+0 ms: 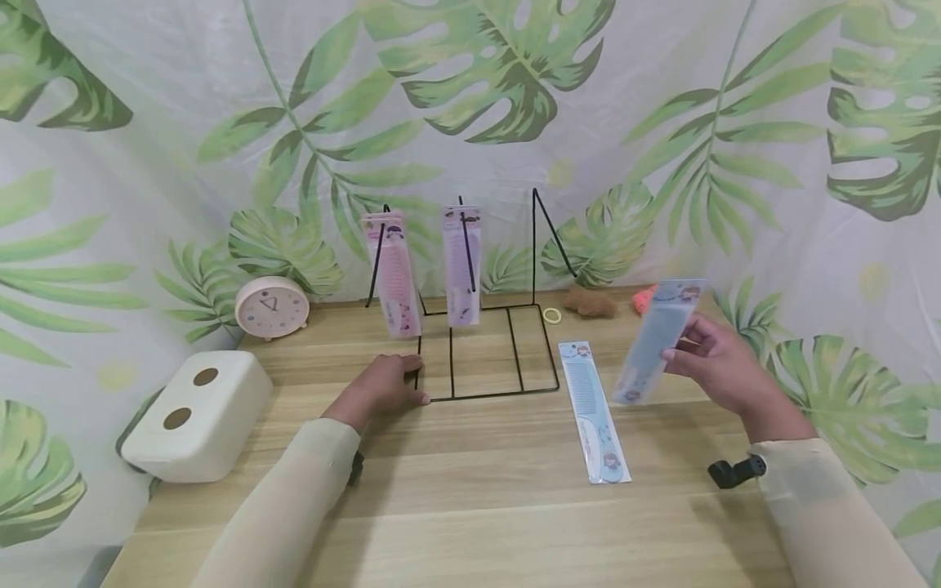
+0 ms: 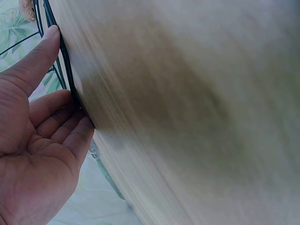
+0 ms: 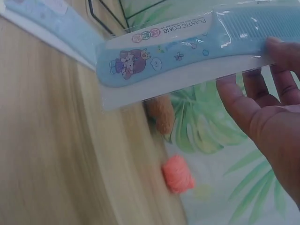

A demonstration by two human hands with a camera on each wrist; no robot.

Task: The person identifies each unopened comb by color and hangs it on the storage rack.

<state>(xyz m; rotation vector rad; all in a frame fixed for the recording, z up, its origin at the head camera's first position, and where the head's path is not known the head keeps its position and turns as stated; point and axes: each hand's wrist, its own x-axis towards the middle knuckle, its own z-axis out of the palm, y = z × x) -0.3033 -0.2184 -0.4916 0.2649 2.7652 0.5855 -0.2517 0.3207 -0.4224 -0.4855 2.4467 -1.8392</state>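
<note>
My right hand [image 1: 716, 363] pinches a blue plastic comb in its clear printed packet [image 1: 657, 340], lifted off the pale wooden table [image 1: 470, 506] and tilted, its upper end leaning away from me. In the right wrist view my fingertips [image 3: 276, 51] curl over the toothed end of the packet while the handle end, with a small cartoon figure printed on it, sticks out free.

My left hand [image 1: 382, 385] rests on the table with the fingers straight and relaxed, pressing against the near left corner of the black wire display stand [image 1: 485, 351]. The left wrist view shows my fingers [image 2: 47, 51] lying along the black wire of its base — touching it, not wrapped round it.

On the stand hang two packed combs: a pink comb [image 1: 397, 273] on the left peg and a lilac comb [image 1: 461, 265] on the middle peg. The right peg is bare.

A second blue packed comb [image 1: 594, 412] lies flat on the table just right of the stand, between my two hands.

Farther back are a round pink clock [image 1: 271, 307], a yellow hair ring [image 1: 552, 315], a brown fuzzy scrunchie [image 1: 590, 302] and an orange-pink scrunchie [image 1: 643, 299] — this last one partly behind the comb I hold. A cream box with two round holes [image 1: 194, 416] sits at the left edge of the table.
</note>
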